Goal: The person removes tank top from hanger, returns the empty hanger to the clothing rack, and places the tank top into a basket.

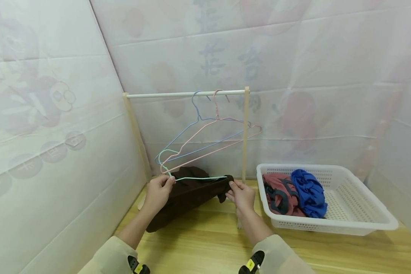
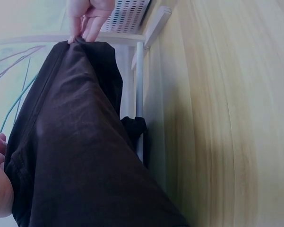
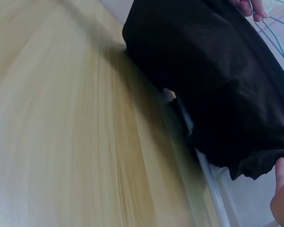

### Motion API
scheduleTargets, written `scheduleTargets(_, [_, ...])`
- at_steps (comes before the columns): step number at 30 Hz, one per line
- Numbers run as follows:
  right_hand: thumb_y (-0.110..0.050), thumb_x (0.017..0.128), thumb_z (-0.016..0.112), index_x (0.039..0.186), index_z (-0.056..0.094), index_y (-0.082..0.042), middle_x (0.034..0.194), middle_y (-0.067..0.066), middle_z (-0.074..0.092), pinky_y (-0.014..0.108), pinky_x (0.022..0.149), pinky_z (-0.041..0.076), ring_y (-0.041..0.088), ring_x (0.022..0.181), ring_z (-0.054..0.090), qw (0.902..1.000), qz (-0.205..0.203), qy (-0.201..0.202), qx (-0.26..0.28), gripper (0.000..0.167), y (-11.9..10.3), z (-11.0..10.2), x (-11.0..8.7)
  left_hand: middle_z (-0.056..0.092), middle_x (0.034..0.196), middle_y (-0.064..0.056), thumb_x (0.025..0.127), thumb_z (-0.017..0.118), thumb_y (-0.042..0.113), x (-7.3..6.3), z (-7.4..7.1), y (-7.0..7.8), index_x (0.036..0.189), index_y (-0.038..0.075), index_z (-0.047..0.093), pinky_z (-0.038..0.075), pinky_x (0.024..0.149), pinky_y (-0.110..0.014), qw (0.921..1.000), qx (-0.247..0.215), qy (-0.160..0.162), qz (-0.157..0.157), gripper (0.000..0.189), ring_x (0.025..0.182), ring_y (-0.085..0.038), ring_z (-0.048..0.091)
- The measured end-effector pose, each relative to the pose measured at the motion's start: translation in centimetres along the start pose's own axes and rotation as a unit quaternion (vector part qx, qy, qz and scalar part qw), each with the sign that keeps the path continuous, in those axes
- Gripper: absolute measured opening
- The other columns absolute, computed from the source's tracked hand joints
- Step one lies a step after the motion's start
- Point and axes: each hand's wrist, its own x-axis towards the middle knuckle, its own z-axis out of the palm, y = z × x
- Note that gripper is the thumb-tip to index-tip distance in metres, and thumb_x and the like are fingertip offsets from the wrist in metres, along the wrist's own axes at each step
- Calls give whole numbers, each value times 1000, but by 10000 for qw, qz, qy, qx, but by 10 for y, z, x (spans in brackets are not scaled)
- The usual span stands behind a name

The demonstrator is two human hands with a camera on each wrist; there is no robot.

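Observation:
A dark brown garment [image 1: 188, 196] hangs over the wooden table, with a mint-green wire hanger [image 1: 198, 178] along its upper edge. My left hand [image 1: 158, 192] pinches the hanger at the neck, just below its hook, beside the cloth. At the hanger's right end, my right hand [image 1: 244, 196] pinches a bunched corner of the garment between thumb and fingers. The left wrist view shows the cloth [image 2: 80, 132] stretched between both hands, its lower part sagging. From the right wrist, the garment's gathered edge [image 3: 255, 163] shows at my fingertips.
Behind the hands stands a rack with a white rail [image 1: 164, 94] and wooden posts. A blue hanger [image 1: 181, 133] and a pink hanger [image 1: 200, 131] hang from it. To the right, a white basket [image 1: 370, 209] holds a red-and-dark garment [image 1: 282, 190] and a blue garment [image 1: 309, 194].

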Motion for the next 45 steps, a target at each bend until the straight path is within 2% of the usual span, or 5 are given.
scheduleTargets(12, [-19,103,53,135,50,5,132,29,56,42,93,53,35,116,62,9973,313,-349,570,41,9,-1,-7,47,59,-2,99,59,14,-2,3,1,77,2,68,36,50,-22,9997,-230,-36,-35,26,54,-11,42])
scheduleTargets(27, [-17,103,51,115,55,5,127,28,60,36,86,56,26,103,68,9960,346,-327,757,25,15,7,-13,47,59,-1,100,59,16,-2,6,0,85,-6,68,34,50,-22,9990,-233,15,-385,28,57,-12,42])
scheduleTargets(36, [-16,103,52,129,49,10,133,33,52,37,89,55,39,119,59,9966,343,-662,344,37,19,8,-18,48,60,0,99,59,16,-2,13,2,83,-2,69,32,48,-22,9990,-298,160,-309,26,54,-11,41])
scheduleTargets(41, [-16,100,57,121,54,11,107,22,62,37,86,57,27,94,68,9933,315,-1110,-120,35,24,16,-26,46,58,0,99,58,13,1,24,6,83,-1,69,26,44,-21,9959,-839,213,-265,24,49,-6,35])
scheduleTargets(45, [-17,97,62,120,60,9,101,13,64,37,82,58,18,82,64,9849,147,-1408,-1001,35,27,18,-30,49,60,-2,100,59,15,1,31,11,86,-1,69,32,50,-22,9942,-949,230,-453,24,53,-9,40])
